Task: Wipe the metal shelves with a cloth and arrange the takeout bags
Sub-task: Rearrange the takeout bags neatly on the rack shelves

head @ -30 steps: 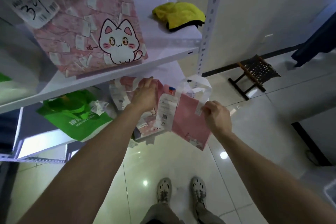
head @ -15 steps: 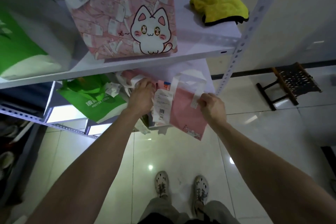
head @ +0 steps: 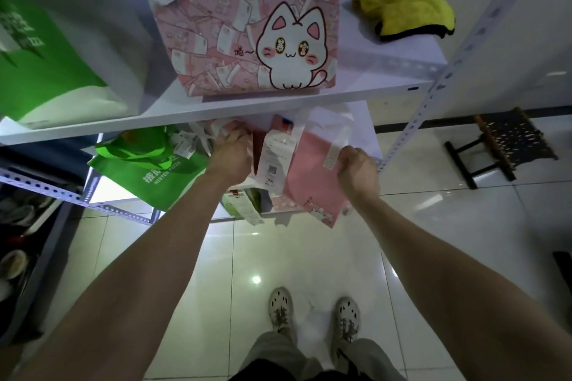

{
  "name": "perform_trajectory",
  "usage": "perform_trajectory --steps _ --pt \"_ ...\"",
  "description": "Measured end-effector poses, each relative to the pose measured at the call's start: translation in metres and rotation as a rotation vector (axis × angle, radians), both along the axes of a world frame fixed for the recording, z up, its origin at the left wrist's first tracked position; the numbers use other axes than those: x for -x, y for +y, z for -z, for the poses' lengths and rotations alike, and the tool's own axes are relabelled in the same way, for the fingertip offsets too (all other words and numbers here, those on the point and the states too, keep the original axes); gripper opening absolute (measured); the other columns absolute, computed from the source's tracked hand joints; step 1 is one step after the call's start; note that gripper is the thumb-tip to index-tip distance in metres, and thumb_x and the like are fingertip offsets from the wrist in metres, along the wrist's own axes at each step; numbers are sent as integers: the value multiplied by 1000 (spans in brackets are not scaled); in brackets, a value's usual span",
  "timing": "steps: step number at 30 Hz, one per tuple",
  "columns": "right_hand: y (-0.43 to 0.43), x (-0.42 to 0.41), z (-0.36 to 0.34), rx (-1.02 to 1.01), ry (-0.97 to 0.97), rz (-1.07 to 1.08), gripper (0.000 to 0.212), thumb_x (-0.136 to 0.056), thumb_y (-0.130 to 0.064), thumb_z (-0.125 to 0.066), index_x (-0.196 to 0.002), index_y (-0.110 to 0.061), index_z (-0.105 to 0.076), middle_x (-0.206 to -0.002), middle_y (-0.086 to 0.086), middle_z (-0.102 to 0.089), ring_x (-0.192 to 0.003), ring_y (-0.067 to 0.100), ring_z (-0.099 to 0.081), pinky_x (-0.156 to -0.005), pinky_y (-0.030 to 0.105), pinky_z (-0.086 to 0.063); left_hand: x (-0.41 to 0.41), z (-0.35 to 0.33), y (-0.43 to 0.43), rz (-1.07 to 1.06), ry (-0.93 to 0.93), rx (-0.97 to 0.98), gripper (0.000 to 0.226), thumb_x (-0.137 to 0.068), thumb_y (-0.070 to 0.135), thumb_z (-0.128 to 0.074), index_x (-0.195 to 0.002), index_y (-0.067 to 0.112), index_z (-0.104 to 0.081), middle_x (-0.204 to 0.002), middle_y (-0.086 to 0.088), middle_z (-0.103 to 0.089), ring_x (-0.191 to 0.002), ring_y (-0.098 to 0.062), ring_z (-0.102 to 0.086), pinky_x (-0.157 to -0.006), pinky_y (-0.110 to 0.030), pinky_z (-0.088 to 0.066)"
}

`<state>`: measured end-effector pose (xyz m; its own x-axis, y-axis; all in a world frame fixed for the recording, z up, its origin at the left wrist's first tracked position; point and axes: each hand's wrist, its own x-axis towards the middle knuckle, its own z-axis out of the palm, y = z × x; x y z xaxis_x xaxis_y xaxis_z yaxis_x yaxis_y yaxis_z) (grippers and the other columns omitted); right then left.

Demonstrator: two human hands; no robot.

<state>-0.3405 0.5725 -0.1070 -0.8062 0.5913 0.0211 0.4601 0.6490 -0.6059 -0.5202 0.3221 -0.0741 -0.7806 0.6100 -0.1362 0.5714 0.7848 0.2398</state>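
Note:
A small pink takeout bag with a white receipt stapled to it hangs at the front of the lower shelf. My right hand grips its white handle at the right side. My left hand grips the bag's left top edge, fingers partly hidden under the upper shelf. A large pink cat-print bag stands on the upper shelf. A yellow cloth lies crumpled at that shelf's right end. A green bag lies on the lower shelf to the left.
Another green bag stands at the upper shelf's left. A perforated upright post marks the right corner. A small dark stool sits on the tiled floor to the right. Shoes lie in a rack at far left.
Both hands have carried the small pink bag further in under the upper shelf. The camera has moved closer and tilted left, so the shelves fill more of the view.

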Motion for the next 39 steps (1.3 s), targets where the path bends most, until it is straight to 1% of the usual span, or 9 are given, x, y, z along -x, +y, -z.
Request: perform_trajectory --steps 4,9,15,19,22,25,28,32,39 --pt "18 -9 2 -43 -1 88 22 -96 -7 -39 -89 -2 -59 -86 16 -60 -69 37 -60 -56 41 -51 -15 2 12 -14 -64 -8 72 -95 10 -66 -163 9 -40 -173 -11 -31 -154 -36 -40 -123 -49 -41" --pt "29 -8 8 8 54 217 26 -95 3 -36 -102 -2 -60 -98 16 -60 -75 31 -52 -64 38 -40 -49 18 16 -34 -137 -1 63 -99 14 -69 -157 10 -47 -171 -8 -34 -147 -34 -49 -115 -45 -48" --pt "27 9 31 105 -1 68 33 -91 5 -28 -113 -4 -51 -107 20 -63 -88 33 -58 -69 39 -40 -84 43 11 -79 -158 -14 53 -98 16 -69 -149 12 -56 -164 -5 -44 -141 -31 -53 -111 -41 -50" --pt "29 15 28 130 -9 25 35 -97 -5 -36 -130 -3 -48 -115 23 -64 -97 39 -64 -71 38 -42 -101 44 5 -120 -188 -20 51 -100 17 -66 -149 13 -55 -167 -6 -40 -145 -31 -50 -114 -47 -48" --pt "33 2 19 103 35 37 53 -95 -18 -52 -145 -5 -43 -129 21 -59 -106 41 -62 -77 43 -52 -111 39 -3 -146 -201 -34 54 -98 15 -69 -150 12 -55 -167 -7 -39 -148 -31 -48 -118 -48 -45" --pt "31 -18 10 -49 147 83 60 -85 -30 -64 -137 -5 -49 -126 15 -56 -113 36 -55 -91 50 -52 -115 33 -8 -164 -186 -52 54 -98 14 -69 -149 9 -55 -164 -10 -43 -144 -33 -52 -119 -45 -43" --pt "17 -29 3 -165 200 48 47 -86 -40 -65 -120 -9 -55 -114 10 -58 -104 32 -54 -90 49 -48 -117 25 -20 -202 -181 -73 53 -99 13 -69 -150 7 -55 -162 -13 -45 -144 -34 -52 -120 -41 -42" --pt "-21 -23 -1 -42 175 -160 22 -96 -35 -61 -107 -15 -61 -100 2 -65 -85 26 -63 -73 39 -54 -117 20 -45 -243 -175 -73 51 -100 13 -69 -149 9 -55 -159 -11 -47 -143 -32 -52 -118 -43 -43" --pt "-90 21 18 61 -21 -312 23 -100 -32 -62 -114 -15 -69 -104 5 -74 -88 27 -69 -72 32 -51 -96 30 -91 -296 -181 -92 52 -100 15 -71 -148 10 -55 -154 -11 -52 -133 -34 -61 -111 -48 -51"
